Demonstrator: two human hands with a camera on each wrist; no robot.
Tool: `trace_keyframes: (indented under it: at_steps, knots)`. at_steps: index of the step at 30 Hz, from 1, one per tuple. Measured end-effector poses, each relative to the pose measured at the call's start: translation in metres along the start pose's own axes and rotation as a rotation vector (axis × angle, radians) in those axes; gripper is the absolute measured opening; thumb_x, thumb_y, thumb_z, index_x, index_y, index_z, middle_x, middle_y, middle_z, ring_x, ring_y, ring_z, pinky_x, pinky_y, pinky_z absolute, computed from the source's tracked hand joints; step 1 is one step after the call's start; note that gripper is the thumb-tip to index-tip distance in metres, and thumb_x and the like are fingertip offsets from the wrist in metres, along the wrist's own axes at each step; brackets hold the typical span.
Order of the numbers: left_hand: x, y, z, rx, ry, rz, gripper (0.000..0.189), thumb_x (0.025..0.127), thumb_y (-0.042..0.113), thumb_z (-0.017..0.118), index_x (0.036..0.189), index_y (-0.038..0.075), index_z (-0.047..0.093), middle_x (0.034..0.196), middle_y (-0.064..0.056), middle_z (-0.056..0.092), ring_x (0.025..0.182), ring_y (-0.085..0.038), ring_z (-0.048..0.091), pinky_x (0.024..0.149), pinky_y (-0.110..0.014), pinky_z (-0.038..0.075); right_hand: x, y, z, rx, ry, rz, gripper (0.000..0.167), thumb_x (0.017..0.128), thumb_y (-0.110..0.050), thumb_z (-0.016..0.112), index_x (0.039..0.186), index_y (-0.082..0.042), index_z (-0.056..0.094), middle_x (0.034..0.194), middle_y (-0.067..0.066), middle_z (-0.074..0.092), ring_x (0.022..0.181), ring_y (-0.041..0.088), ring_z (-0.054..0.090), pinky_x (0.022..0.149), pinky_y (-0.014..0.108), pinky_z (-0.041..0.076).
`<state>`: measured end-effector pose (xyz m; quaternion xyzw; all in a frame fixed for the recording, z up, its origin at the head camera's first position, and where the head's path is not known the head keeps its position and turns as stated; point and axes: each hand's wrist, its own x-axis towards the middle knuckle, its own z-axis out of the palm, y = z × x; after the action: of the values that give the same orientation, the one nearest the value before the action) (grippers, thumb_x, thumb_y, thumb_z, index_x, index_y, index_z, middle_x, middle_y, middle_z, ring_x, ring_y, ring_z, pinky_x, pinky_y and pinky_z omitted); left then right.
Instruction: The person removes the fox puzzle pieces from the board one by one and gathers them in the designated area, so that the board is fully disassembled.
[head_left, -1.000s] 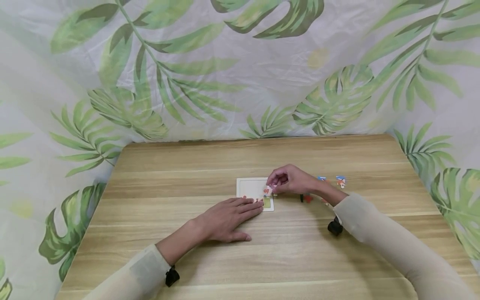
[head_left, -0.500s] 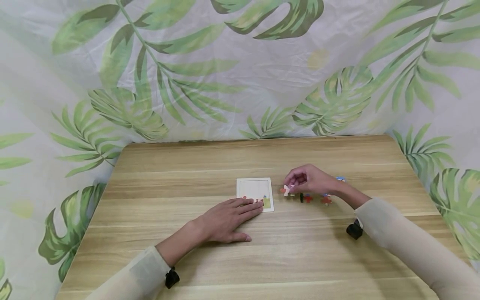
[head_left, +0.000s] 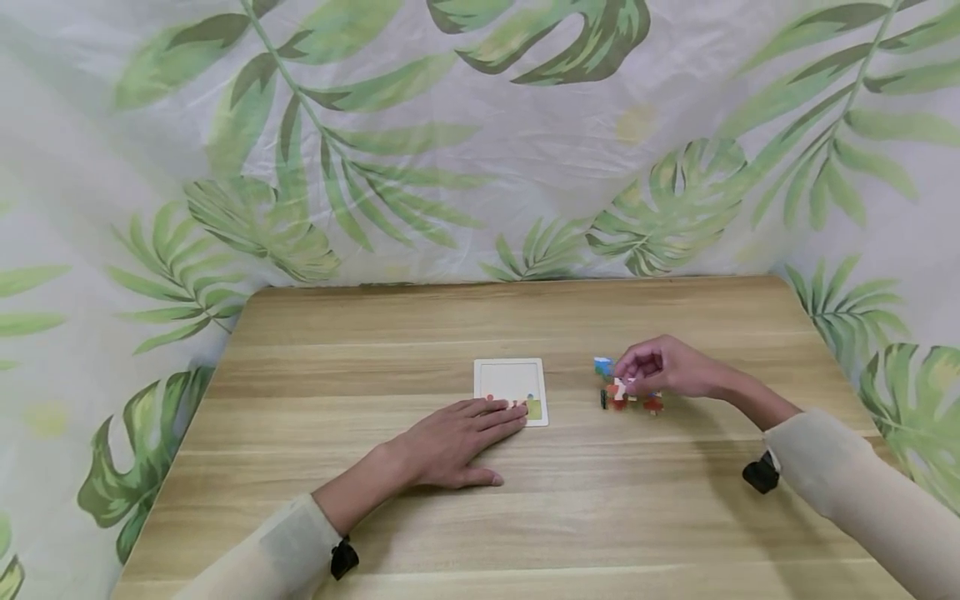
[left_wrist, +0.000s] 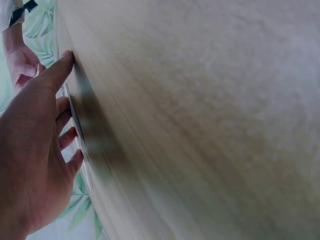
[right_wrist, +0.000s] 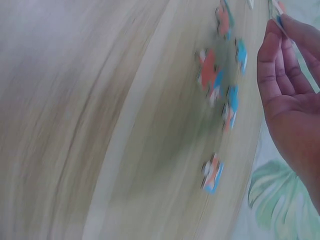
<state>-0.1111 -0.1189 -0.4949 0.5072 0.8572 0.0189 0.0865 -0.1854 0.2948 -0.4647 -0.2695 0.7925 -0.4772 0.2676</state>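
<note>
My left hand [head_left: 453, 443] lies palm down with straight fingers across the lower edge of a small white puzzle board [head_left: 510, 377]. A few colored jigsaw pieces [head_left: 534, 408] fill the board's bottom strip, partly covered by the fingers. To the right, my right hand [head_left: 669, 367] pinches a white-and-red jigsaw piece [head_left: 619, 388] between thumb and fingers, above the loose pieces. In the right wrist view only the thin edge of that held piece [right_wrist: 281, 27] shows. The left wrist view has my left hand [left_wrist: 37, 135] at the board's edge.
Several loose jigsaw pieces lie on the wooden table [head_left: 360, 350]: a blue one [head_left: 603, 367], a red one [head_left: 653, 404], and a white-orange-blue one [right_wrist: 213, 174] in the right wrist view. A leaf-patterned cloth [head_left: 420, 167] hangs behind the table's far edge.
My right hand has moved right, away from the board to above the loose pieces, still pinching the jigsaw piece. The left hand has stayed on the board.
</note>
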Motion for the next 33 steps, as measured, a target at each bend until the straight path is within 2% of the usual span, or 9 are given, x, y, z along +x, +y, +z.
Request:
trace_keyframes:
  at_steps: [6,19,33]
  knots:
    - [0.0,0.001,-0.001,-0.002,-0.016,-0.008,0.084,0.106,0.065,0.048,0.171,0.018,0.022,0.178,0.003,0.018,0.162,-0.021,0.024,0.132,-0.041,0.021,-0.017,0.012,-0.009,0.011,-0.016,-0.011,0.019,0.095,0.001,0.077,0.113,0.004,0.074,0.1,0.015,0.075,0.087,0.012,0.07,0.073,0.025,0.061]
    - [0.001,0.001,0.0,0.009,0.009,-0.005,0.083,0.106,0.064,0.049,0.17,0.017,0.024,0.177,0.002,0.02,0.161,-0.022,0.026,0.132,-0.04,0.02,-0.052,0.031,-0.026,0.002,-0.011,0.011,0.02,0.095,0.002,0.075,0.114,0.007,0.072,0.104,0.015,0.076,0.09,0.009,0.071,0.076,0.024,0.062]
    - [0.001,0.002,0.0,0.011,0.017,0.0,0.083,0.106,0.063,0.05,0.17,0.016,0.025,0.177,0.001,0.021,0.161,-0.022,0.027,0.132,-0.04,0.02,-0.07,0.043,-0.038,-0.047,0.007,-0.002,0.018,0.092,0.013,0.071,0.109,0.006,0.073,0.094,0.009,0.073,0.084,0.005,0.066,0.071,0.021,0.06]
